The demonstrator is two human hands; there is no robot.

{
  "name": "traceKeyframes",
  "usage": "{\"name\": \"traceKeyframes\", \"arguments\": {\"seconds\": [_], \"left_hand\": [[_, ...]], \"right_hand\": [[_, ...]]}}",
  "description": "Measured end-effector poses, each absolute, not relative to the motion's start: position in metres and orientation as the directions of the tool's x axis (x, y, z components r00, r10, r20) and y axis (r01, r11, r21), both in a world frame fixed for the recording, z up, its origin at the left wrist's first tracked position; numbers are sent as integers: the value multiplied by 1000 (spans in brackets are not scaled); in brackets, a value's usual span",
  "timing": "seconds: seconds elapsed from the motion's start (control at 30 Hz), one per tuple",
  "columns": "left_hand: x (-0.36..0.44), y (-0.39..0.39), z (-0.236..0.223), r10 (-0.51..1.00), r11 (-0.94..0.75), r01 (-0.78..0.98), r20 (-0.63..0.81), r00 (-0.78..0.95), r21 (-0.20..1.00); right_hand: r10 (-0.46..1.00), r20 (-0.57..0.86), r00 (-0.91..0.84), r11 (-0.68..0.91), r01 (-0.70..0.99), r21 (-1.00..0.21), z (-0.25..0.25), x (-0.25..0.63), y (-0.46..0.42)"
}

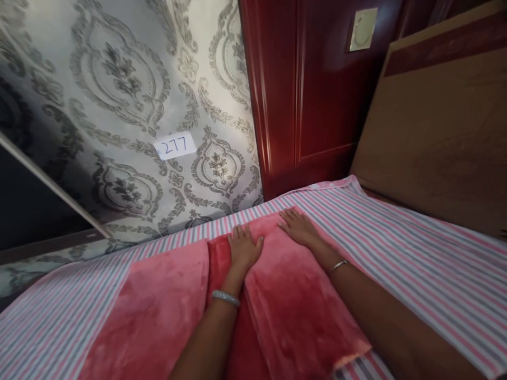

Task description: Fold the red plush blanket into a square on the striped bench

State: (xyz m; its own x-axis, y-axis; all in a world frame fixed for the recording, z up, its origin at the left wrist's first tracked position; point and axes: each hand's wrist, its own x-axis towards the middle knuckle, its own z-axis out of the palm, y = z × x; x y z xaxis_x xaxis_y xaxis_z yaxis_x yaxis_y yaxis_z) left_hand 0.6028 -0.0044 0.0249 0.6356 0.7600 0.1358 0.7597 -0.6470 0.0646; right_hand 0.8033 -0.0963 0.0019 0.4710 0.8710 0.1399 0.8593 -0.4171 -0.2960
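Observation:
A pink and red plush garment, perhaps trousers (293,301), lies spread on a striped sheet (396,248). Its right part is folded over toward the middle, with a darker red strip showing between the two pink sections. My left hand (243,250) rests flat on the upper middle of the cloth, fingers spread. Flat on its upper right corner lies my right hand (299,228), fingers stretched out. Neither hand grips the fabric. A bangle circles each wrist. The garment's lower left edge runs out of view.
Patterned wallpaper (127,95) with a paper label (175,145) reading 277 rises behind the sheet. Beside it stands a dark red wooden panel (325,95) with a wall switch (362,30). A large cardboard box (439,126) leans at the right. A dark opening (35,200) is at the left.

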Motion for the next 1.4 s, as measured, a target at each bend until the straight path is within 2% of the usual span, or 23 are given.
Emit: {"name": "traceKeyframes", "arguments": {"seconds": [0.23, 0.4, 0.57, 0.7, 0.83, 0.93, 1.03, 1.23, 1.3, 1.4], "left_hand": [[604, 0, 22, 770, -638, 753, 135, 623, 161], [599, 8, 50, 775, -616, 749, 12, 632, 243], [584, -20, 76, 756, -636, 730, 8, 655, 250], [564, -86, 66, 566, -800, 555, -21, 824, 229], [541, -131, 40, 455, -882, 443, 50, 889, 159], [532, -137, 23, 456, -887, 444, 82, 886, 131], [531, -134, 16, 455, -887, 438, 114, 883, 146], [523, -131, 35, 446, -842, 419, 2, 895, 340], [505, -126, 47, 458, -821, 414, 22, 889, 392], [466, -114, 64, 594, -786, 533, 144, 792, 312]], "right_hand": [[870, 113, 480, -425, 846, -321, 7, 799, -96], [877, 30, 480, -442, 828, -344, 41, 796, -107], [867, 66, 495, -444, 825, -350, 64, 785, -157], [892, 109, 438, -388, 868, -309, 38, 761, -206], [883, 190, 429, -391, 896, -210, 2, 745, -232], [864, 261, 431, -397, 901, -176, -11, 741, -236], [858, 266, 439, -412, 898, -154, -13, 740, -235], [863, 256, 437, -424, 899, -104, -17, 741, -235], [859, 262, 439, -429, 898, -99, -20, 742, -234], [853, 284, 438, -432, 898, -86, -26, 744, -233]]}}
